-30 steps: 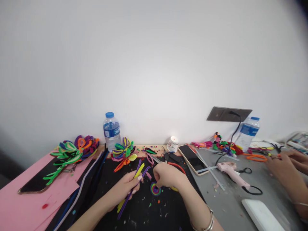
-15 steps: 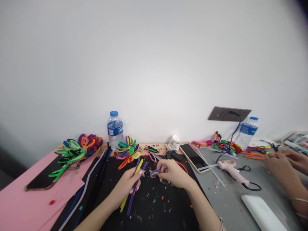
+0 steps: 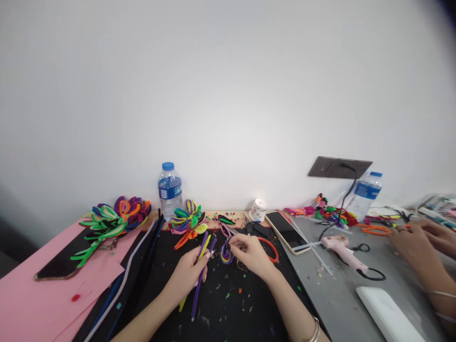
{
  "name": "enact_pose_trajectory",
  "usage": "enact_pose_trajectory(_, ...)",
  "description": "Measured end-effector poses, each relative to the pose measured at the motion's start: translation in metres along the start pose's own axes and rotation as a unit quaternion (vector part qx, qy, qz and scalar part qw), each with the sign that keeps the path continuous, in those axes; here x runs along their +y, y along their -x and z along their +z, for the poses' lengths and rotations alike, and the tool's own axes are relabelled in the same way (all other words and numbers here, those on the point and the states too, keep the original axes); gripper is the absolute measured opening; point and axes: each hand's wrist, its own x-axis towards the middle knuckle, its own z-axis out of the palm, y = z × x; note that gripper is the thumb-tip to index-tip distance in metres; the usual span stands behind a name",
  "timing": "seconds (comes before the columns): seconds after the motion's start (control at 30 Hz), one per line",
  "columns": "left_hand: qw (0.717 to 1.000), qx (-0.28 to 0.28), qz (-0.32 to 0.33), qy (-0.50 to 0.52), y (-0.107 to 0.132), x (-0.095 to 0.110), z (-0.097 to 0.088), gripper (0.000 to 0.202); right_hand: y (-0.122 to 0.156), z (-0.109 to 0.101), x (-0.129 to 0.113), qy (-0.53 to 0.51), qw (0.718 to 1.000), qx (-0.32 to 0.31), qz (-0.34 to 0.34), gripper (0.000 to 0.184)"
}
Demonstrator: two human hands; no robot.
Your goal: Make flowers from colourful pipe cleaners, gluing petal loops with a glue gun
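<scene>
My left hand (image 3: 190, 270) is closed around a few purple and yellow pipe cleaners (image 3: 195, 301), which slant down across the black mat (image 3: 221, 327). My right hand (image 3: 251, 254) pinches the top of a small looped petal of purple, yellow and blue pipe cleaner (image 3: 226, 254), low over the mat. Just behind it lies a pink and purple loop (image 3: 225, 230). To the right of my fingers sits an orange ring (image 3: 272, 249), with scissors (image 3: 254, 229) behind it. A multicoloured pipe-cleaner flower (image 3: 188, 221) rests beyond my left hand.
Larger pipe-cleaner flowers (image 3: 117, 216) lie over a dark phone (image 3: 59, 263) on pink paper (image 3: 28, 299). A water bottle (image 3: 170, 192) and a paper cup (image 3: 258, 210) stand by the wall. On the right are a phone (image 3: 288, 232), a pink glue gun (image 3: 345, 254) and a co-worker's hands (image 3: 415, 244).
My right hand has brought the looped petal slightly left and down, and it now hangs more upright from my fingertips. My left hand keeps its hold on the pipe cleaners.
</scene>
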Motion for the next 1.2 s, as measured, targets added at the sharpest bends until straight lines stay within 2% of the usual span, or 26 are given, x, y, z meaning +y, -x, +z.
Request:
enact_pose_trajectory(0.1,1.000,0.003,0.005,-0.009,0.000,-0.001,0.001,0.032,-0.001,0.001,0.005,-0.019,1.000,0.012,0.008,0.008)
enact_pose_trajectory(0.2,0.998,0.009,0.042,-0.035,0.002,0.001,0.001,0.029,-0.002,0.003,0.009,-0.058,0.998,0.004,0.018,0.005)
enact_pose_trajectory(0.33,0.988,0.040,0.084,-0.121,0.006,0.005,-0.001,0.023,-0.003,0.005,0.011,-0.116,0.992,0.019,0.045,0.012)
enact_pose_trajectory(0.47,0.962,0.090,0.121,-0.228,0.009,0.005,-0.005,0.032,-0.004,0.004,0.011,-0.179,0.980,0.023,0.078,0.029)
enact_pose_trajectory(0.6,0.927,0.140,0.203,-0.282,0.011,0.003,-0.006,0.036,-0.005,0.004,0.010,-0.205,0.974,0.005,0.094,0.021)
enact_pose_trajectory(0.67,0.923,0.141,0.236,-0.270,0.013,0.005,-0.004,0.035,-0.004,0.007,0.009,-0.227,0.969,-0.006,0.100,0.018)
enact_pose_trajectory(0.7,0.929,0.127,0.238,-0.252,0.014,0.006,-0.003,0.035,-0.003,0.009,0.007,-0.241,0.965,-0.014,0.103,0.017)
enact_pose_trajectory(0.8,0.967,0.043,0.192,-0.161,0.015,0.009,0.002,0.031,-0.001,0.015,0.001,-0.266,0.957,-0.049,0.102,0.013)
enact_pose_trajectory(0.87,0.981,0.019,0.163,-0.108,0.014,0.009,0.004,0.026,-0.001,0.017,-0.003,-0.262,0.960,-0.046,0.086,0.010)
enact_pose_trajectory(1.03,0.988,0.048,0.136,-0.055,0.011,0.006,0.003,0.023,-0.003,0.010,-0.001,-0.258,0.962,0.061,0.064,0.009)
enact_pose_trajectory(1.2,0.992,0.042,0.118,0.004,0.011,0.007,0.002,0.027,-0.005,0.003,0.010,-0.193,0.976,0.075,0.066,0.022)
